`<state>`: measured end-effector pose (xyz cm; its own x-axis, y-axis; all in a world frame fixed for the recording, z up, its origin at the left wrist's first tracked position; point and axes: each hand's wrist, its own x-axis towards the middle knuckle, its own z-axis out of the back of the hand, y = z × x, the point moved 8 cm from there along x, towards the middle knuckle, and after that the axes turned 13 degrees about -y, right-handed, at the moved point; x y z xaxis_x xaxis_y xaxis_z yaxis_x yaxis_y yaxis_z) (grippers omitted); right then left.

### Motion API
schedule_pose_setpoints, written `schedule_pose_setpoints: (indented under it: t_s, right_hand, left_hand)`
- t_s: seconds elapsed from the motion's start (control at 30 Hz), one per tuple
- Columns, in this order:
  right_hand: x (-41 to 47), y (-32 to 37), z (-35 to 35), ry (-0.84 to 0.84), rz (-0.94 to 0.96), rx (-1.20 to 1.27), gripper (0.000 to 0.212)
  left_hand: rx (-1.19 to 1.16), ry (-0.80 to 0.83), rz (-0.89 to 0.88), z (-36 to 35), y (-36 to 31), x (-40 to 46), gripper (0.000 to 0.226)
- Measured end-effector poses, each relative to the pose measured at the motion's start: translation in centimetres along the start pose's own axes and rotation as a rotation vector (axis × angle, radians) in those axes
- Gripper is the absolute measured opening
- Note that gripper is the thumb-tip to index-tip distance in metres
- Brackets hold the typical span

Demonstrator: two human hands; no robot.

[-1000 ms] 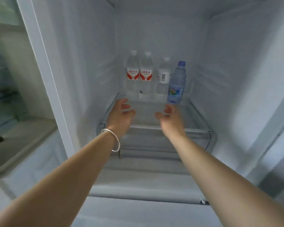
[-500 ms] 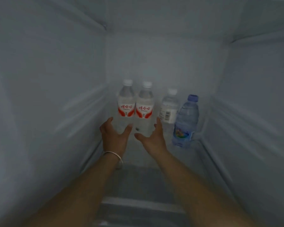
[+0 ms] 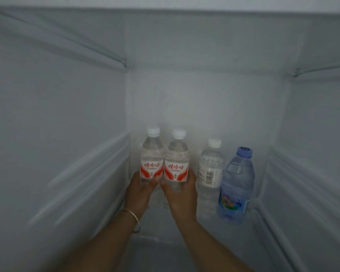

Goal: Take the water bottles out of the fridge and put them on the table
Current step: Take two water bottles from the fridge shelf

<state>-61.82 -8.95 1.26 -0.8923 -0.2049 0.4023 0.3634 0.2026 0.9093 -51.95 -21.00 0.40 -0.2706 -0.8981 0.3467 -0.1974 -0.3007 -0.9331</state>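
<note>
while both hands grip, two red-label bottles stand upright at the fridge's back wall.
left hand wraps the left red-label bottle; right hand wraps its touching neighbour. clear bottle and blue bottle stand ungripped, rightward.

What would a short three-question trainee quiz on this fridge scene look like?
1. True or false: the blue bottle is being held.
2. How many bottles stand in the fridge?
3. What does the left hand grip: A) the left red-label bottle, B) the white-label bottle, C) nothing?

Key:
1. False; it stands untouched at the far right.
2. Four.
3. A; the right hand grips the right red-label bottle beside it.
</note>
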Motion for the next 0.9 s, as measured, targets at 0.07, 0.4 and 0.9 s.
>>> schedule_pose_setpoints:
  t_s: [0.07, 0.4, 0.9]
  right_hand:
    - [-0.1, 0.1, 0.2, -0.019, -0.017, -0.003, 0.049]
    - [-5.2, 5.6, 4.6, -0.018, 0.080, -0.036, 0.056]
    - [-30.7, 18.5, 22.2, -0.402, 0.169, -0.129, 0.054]
  left_hand:
    - [-0.011, -0.072, -0.072, 0.3, -1.1, -0.4, 0.037]
    - [-0.130, -0.123, 0.022, 3.4, -4.5, -7.3, 0.052]
    - [-0.238, 0.224, -0.012, 14.1, -14.7, -31.7, 0.058]
